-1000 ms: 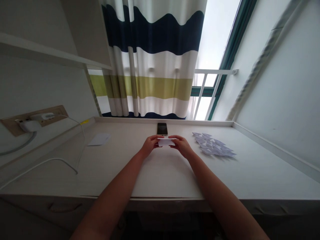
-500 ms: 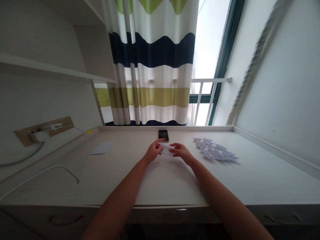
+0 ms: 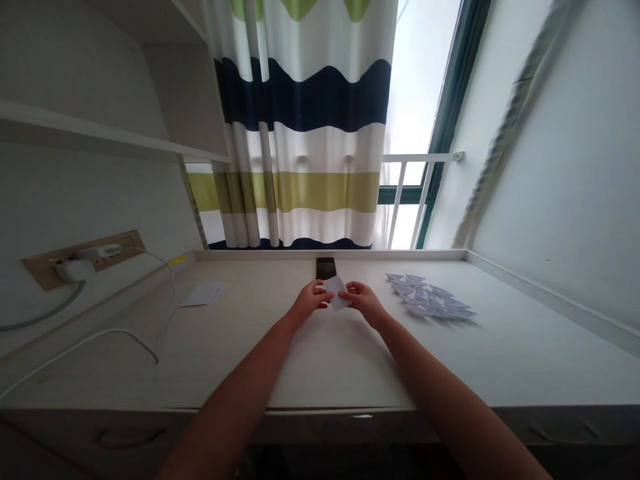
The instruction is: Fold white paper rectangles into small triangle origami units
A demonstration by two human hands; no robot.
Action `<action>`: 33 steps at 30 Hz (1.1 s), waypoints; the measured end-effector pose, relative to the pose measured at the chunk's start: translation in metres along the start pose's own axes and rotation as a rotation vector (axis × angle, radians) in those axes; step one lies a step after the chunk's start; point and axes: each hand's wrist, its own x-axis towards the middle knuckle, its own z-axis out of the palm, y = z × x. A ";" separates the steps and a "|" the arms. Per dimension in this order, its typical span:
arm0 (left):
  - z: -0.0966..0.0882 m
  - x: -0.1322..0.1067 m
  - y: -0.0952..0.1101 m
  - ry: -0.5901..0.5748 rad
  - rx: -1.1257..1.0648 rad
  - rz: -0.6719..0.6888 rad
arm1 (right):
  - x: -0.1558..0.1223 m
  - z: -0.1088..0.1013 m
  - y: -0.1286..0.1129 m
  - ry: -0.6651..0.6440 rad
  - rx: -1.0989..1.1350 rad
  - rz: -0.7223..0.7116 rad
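A small white piece of paper (image 3: 336, 292) is held up over the middle of the desk, tilted, between my two hands. My left hand (image 3: 309, 299) pinches its left side with thumb and fingers. On the opposite edge, my right hand (image 3: 364, 300) grips it, thumb on the near face. Whether the sheet is folded I cannot make out. Just behind the paper lies a dark phone (image 3: 326, 268), its lower part covered by the paper and my left fingers. To the right, several folded white paper pieces (image 3: 430, 298) lie in overlapping rows.
Flat white sheets (image 3: 204, 293) lie on the desk (image 3: 250, 353) at the left. A white cable (image 3: 125, 331) runs across the left side from a wall socket (image 3: 85, 259) with plugs in it. A raised rim (image 3: 270, 255) borders the desk's back, before a striped curtain (image 3: 300, 153).
The paper has been turned in my hands: it lay level and wide before, and now stands more upright with a corner up, overlapping the phone. My left fingers have shifted on it.
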 end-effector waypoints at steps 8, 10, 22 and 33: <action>-0.001 0.005 -0.004 0.060 -0.031 0.043 | -0.001 0.000 0.000 -0.027 0.035 0.001; -0.003 0.006 -0.005 0.057 -0.033 0.067 | -0.002 0.000 -0.001 -0.011 0.014 -0.009; -0.002 0.003 -0.001 0.075 -0.043 0.004 | 0.001 0.000 -0.001 0.046 -0.011 -0.021; 0.000 0.003 -0.002 0.056 -0.009 0.042 | -0.001 0.000 -0.003 0.071 -0.023 -0.016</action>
